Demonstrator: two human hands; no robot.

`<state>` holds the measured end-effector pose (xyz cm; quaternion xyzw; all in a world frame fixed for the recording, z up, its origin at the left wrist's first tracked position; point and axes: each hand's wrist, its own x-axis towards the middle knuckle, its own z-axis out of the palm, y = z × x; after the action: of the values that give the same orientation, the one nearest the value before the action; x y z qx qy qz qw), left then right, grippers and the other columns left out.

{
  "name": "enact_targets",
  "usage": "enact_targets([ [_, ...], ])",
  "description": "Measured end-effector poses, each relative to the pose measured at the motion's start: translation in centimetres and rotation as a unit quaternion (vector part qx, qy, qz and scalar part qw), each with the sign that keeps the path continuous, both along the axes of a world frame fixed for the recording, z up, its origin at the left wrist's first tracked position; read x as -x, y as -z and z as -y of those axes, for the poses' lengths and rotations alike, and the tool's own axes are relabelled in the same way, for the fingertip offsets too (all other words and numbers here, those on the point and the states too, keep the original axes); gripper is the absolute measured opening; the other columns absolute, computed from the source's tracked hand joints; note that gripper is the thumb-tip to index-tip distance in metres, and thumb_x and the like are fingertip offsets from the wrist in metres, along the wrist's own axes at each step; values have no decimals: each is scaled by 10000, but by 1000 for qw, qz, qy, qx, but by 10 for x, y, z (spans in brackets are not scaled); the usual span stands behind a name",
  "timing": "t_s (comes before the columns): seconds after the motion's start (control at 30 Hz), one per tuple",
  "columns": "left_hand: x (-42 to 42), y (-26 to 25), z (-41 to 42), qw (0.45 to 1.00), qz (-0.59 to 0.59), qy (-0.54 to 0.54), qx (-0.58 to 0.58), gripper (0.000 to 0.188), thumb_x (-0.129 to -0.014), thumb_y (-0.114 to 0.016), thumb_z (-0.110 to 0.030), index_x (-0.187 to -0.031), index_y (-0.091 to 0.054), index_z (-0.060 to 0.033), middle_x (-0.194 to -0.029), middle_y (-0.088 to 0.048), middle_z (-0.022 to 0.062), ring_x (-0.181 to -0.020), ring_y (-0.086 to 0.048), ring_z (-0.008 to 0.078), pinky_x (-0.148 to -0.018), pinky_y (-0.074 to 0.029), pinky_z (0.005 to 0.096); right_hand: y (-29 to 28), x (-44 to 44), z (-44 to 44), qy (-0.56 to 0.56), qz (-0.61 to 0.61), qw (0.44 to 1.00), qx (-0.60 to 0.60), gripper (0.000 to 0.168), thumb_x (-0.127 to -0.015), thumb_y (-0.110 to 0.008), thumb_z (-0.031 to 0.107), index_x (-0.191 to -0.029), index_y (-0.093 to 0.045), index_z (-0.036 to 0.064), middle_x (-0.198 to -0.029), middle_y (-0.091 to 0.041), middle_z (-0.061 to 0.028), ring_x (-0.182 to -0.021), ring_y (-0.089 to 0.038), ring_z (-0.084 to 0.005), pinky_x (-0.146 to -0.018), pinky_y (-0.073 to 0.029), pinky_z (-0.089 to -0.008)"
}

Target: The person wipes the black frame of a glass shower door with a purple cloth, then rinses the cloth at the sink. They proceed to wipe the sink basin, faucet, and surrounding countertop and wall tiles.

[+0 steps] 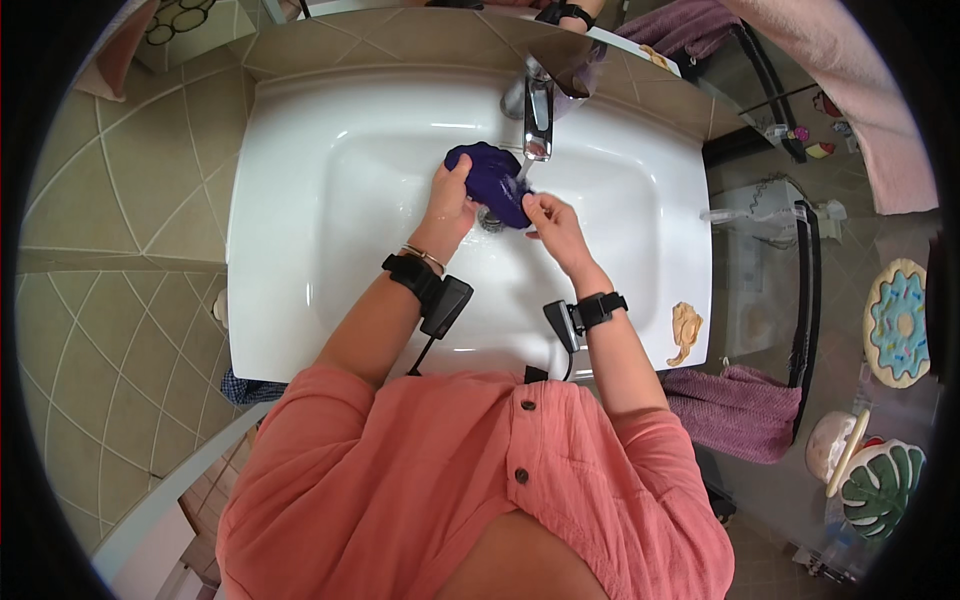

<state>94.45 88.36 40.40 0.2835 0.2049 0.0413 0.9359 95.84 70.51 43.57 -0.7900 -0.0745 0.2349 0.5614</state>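
Observation:
Under the chrome faucet (538, 127), both hands hold a wet dark purple piece of fabric (491, 184) with a wavy edge. My left hand (451, 193) grips its left side, thumb on top and fingers hidden underneath. At its lower right edge, my right hand (556, 226) pinches the fabric between thumb and fingers. A stream of water runs from the spout onto the fabric. Below it, the metal drain (490, 220) is partly visible in the white washbasin (360, 262).
A crumpled beige item (685, 333) lies on the basin's right front corner. To the right, a mauve towel (739, 412) hangs from a black rail by a glass panel. A mirror edge (450, 41) runs behind the faucet. Cabled devices are strapped to both wrists.

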Motion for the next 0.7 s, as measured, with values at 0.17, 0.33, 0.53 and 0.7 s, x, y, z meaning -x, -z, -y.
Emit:
enact_targets([
  [0.17,3,8,0,988,119,72,74,376,-860,-527,-46,-1231,-495,2,-1166,-588,136,-1066,-576,277,-967,-449,424,4,-8,-7,109,-176,974,-87,639,-883,-524,571,-1164,-483,-2,-1032,-576,-81,-832,-618,-156,-666,-544,-305],
  [0.33,8,0,2,987,100,79,93,552,-723,-462,66,-1271,-474,3,-1122,-583,159,-1029,-583,286,-927,-490,433,12,-12,-24,126,-59,982,-124,497,-877,-639,397,-1132,-512,-10,-906,-615,-57,-756,-601,-152,-651,-497,-261],
  [0.53,2,-6,11,992,-51,113,-4,459,-900,-571,-278,-1279,-450,-49,-1116,-576,119,-982,-606,255,-892,-502,456,-4,-13,-33,110,172,979,13,337,-818,-705,287,-993,-601,19,-798,-647,-100,-716,-599,-167,-688,-484,-303],
  [0.7,-5,-8,22,978,-38,151,141,363,-916,-533,-432,-972,-583,-76,-866,-615,71,-809,-615,204,-734,-532,349,-22,15,-52,-5,239,971,-28,223,-825,-690,251,-896,-649,43,-808,-606,-78,-713,-587,-215,-665,-464,-303],
])
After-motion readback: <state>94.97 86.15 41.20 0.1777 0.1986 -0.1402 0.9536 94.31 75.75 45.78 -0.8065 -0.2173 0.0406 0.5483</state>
